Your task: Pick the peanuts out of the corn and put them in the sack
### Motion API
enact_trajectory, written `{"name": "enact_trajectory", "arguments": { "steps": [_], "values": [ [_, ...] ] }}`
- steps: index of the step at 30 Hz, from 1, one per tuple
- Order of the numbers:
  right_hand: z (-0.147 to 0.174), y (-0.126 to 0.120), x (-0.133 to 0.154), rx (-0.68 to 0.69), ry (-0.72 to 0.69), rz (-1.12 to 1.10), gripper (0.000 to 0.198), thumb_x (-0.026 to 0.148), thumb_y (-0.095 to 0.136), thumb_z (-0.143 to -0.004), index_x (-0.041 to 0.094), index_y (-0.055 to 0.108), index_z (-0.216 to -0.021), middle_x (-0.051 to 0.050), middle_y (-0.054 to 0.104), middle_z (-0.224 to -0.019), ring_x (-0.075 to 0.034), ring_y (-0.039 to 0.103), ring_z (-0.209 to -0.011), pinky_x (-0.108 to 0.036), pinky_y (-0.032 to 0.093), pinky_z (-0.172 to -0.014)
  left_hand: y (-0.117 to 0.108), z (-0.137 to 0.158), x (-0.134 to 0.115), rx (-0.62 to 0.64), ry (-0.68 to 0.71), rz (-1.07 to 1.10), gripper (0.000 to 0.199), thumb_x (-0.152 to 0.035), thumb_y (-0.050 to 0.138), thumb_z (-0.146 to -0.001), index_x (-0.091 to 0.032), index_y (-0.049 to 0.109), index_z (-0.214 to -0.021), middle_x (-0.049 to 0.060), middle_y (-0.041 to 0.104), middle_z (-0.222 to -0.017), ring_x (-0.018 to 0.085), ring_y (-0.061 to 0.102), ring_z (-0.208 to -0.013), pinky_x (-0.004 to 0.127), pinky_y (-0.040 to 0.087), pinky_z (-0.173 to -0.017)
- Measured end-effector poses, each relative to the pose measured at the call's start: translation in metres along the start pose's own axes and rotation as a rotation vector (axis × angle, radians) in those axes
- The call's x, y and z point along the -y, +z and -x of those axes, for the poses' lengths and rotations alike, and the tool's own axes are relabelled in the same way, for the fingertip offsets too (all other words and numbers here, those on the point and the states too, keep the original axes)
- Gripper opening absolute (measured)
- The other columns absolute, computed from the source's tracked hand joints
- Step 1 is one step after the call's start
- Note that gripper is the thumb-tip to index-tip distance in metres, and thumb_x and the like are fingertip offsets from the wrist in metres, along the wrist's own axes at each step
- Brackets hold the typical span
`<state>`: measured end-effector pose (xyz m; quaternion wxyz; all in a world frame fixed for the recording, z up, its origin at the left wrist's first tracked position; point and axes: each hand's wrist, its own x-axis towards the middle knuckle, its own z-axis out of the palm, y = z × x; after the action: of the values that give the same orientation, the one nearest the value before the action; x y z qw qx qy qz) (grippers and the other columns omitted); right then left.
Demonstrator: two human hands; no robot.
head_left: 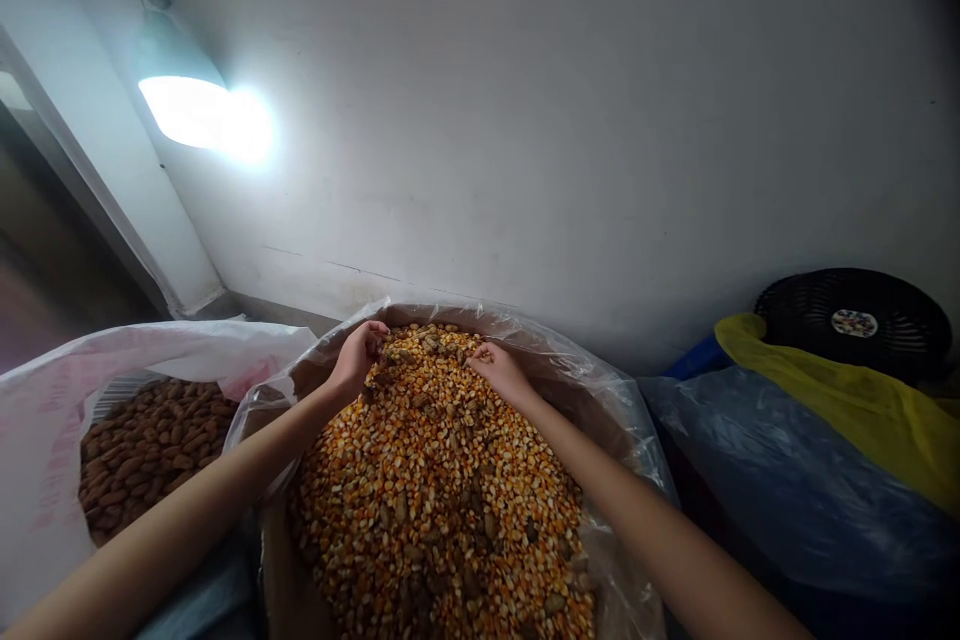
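Loose orange and yellow corn kernels (442, 430) fill a big sack (622, 410) lined with clear plastic. Brownish unshelled peanuts (491, 525) lie scattered among the kernels, with a cluster at the far end. At the far left of the corn, my left hand (360, 357) has its fingers curled together by the sack's rim; what they hold, if anything, is hidden. Across from it, my right hand (499, 370) hovers at or just above the corn, thumb and fingers pinched. Anything between those fingertips is too small to name.
On the left stands a white bag (45, 480) of brown almonds (150, 450). To the right are a dark blue plastic bag (795, 480), yellow netting (847, 400) and a black round fan (855, 320). A lit lamp (180, 90) hangs by the wall (525, 120).
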<state>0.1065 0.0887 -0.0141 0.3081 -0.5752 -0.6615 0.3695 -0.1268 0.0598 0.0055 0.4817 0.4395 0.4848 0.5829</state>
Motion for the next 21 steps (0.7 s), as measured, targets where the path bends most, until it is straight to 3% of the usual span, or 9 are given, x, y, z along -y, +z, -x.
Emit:
{"name": "enact_trajectory", "arguments": {
  "steps": [3,6,9,12,16,19,21],
  "values": [
    [-0.001,0.005,0.001,0.019,-0.088,0.299,0.016,0.032,0.051,-0.068,0.021,0.047,-0.079,0.005,0.040,-0.051,-0.011,0.039,-0.047,-0.021,0.022,-0.046,0.001,-0.001,0.001,0.111,0.182,-0.474,0.015,-0.025,0.040,-0.069,-0.018,0.049,-0.078,-0.001,0.046,-0.061,0.012,0.045,-0.053,0.024,0.037,-0.050],
    [-0.002,0.007,0.000,0.019,-0.106,0.380,0.016,0.030,0.049,-0.070,0.021,0.048,-0.084,0.005,0.043,-0.053,-0.012,0.042,-0.050,-0.021,0.023,-0.047,0.004,0.001,0.005,0.293,0.363,-0.935,0.023,-0.033,0.049,-0.068,-0.019,0.052,-0.086,0.004,0.055,-0.080,0.017,0.051,-0.071,0.028,0.040,-0.064],
    [-0.003,0.008,-0.003,0.010,-0.102,0.306,0.013,0.030,0.052,-0.067,0.020,0.049,-0.075,0.004,0.044,-0.054,-0.011,0.041,-0.051,-0.021,0.024,-0.048,0.005,0.004,0.007,0.368,0.375,-1.048,0.021,-0.036,0.048,-0.071,-0.020,0.054,-0.082,0.004,0.056,-0.081,0.019,0.051,-0.073,0.029,0.038,-0.065],
    [-0.003,0.005,-0.002,0.007,0.005,-0.072,0.017,0.034,0.053,-0.062,0.019,0.046,-0.064,0.003,0.043,-0.055,-0.009,0.035,-0.047,-0.021,0.022,-0.044,0.004,0.007,0.004,0.283,0.267,-0.795,0.025,-0.041,0.043,-0.074,-0.019,0.053,-0.081,0.001,0.052,-0.068,0.015,0.048,-0.062,0.025,0.036,-0.057],
    [-0.001,-0.006,0.006,0.064,0.154,-0.558,0.021,0.040,0.037,-0.067,0.020,0.040,-0.066,0.003,0.043,-0.057,-0.008,0.030,-0.041,-0.021,0.020,-0.038,-0.002,0.006,-0.002,0.229,-0.069,-0.090,0.025,-0.039,0.034,-0.076,-0.018,0.048,-0.075,-0.004,0.036,-0.053,0.008,0.032,-0.042,0.021,0.027,-0.039],
    [-0.001,-0.008,0.009,0.112,0.175,-0.631,0.024,0.043,0.033,-0.069,0.020,0.039,-0.065,0.002,0.043,-0.055,-0.009,0.033,-0.042,-0.020,0.021,-0.037,-0.005,-0.002,-0.003,0.220,-0.207,0.224,0.026,-0.040,0.031,-0.075,-0.018,0.041,-0.067,-0.004,0.033,-0.053,0.007,0.027,-0.037,0.020,0.022,-0.033],
    [-0.001,-0.005,0.010,0.078,0.171,-0.543,0.028,0.047,0.040,-0.068,0.020,0.038,-0.062,0.003,0.041,-0.053,-0.008,0.031,-0.041,-0.020,0.019,-0.037,-0.003,-0.008,-0.002,0.198,-0.204,0.137,0.033,-0.047,0.031,-0.075,-0.018,0.038,-0.062,-0.004,0.032,-0.051,0.006,0.025,-0.036,0.020,0.019,-0.033]
  ]
}}
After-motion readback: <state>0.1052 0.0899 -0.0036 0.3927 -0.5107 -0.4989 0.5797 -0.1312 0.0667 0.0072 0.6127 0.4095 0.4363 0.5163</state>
